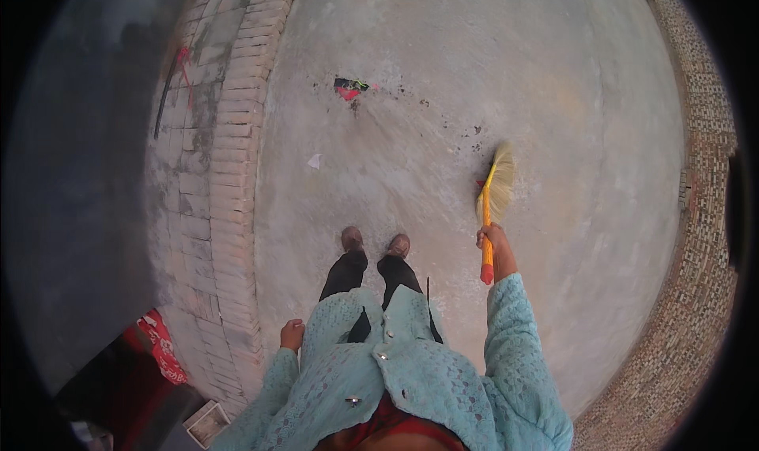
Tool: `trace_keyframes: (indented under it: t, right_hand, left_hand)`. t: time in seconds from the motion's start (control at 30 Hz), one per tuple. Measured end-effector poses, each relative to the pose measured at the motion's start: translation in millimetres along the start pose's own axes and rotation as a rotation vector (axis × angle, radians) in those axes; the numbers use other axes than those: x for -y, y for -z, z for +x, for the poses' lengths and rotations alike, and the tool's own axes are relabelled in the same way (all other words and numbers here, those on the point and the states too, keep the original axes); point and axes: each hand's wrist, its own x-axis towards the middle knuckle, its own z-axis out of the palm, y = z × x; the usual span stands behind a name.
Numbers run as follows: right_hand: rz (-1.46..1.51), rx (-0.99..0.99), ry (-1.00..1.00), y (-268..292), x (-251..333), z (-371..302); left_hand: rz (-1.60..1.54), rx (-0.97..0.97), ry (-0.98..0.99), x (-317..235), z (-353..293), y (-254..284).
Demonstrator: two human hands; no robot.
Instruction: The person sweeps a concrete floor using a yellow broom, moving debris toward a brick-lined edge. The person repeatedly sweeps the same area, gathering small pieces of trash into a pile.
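Note:
My right hand (498, 248) is wrapped around the orange handle of a broom (486, 255) with a red end cap. The pale yellow bristles point away from me and meet the concrete floor ahead and to the right. My left hand (292, 335) hangs by my left side with its fingers curled, and I see nothing in it. Just beyond the bristles lie dark bits of debris (476, 132). Farther off to the left is a small heap of black, red and yellow-green scraps (349, 88), with crumbs of dirt around it.
A white scrap (315, 162) lies on the floor ahead of my feet. A raised brick edging (235, 166) runs along the left, with a dark stick (166, 95) on it. Lower left are a red patterned cloth (164, 347) and a white box (207, 424). A brick wall (696, 245) curves along the right.

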Motion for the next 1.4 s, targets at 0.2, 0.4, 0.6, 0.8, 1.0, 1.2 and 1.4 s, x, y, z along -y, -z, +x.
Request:
trace_keyframes:
  t: [0.2,0.4,0.6,0.8,1.0,1.2,1.4]
  right_hand:
    - [-0.331,0.183,0.095,-148,8,-6]
    - [-0.334,0.394,0.104,-231,0,-33]
    - [-0.422,0.461,0.217,-235,5,-89]
    - [-0.437,0.493,0.235,-157,38,-127]
    - [-0.533,0.259,0.323,-175,39,-129]
    - [-0.705,-0.037,0.413,-257,44,-83]
    - [-0.89,0.076,0.323,-357,41,0]
  left_hand:
    - [0.017,0.042,0.129,-25,-45,-5]
    - [0.176,-0.069,-0.231,-2,-33,-10]
    - [-0.158,-0.066,0.098,-39,-70,15]
    - [0.057,-0.149,0.006,-6,-50,29]
    - [0.236,-0.081,-0.143,27,42,46]
    - [0.108,-0.021,-0.056,3,80,103]
    - [-0.133,0.057,-0.097,-61,74,133]
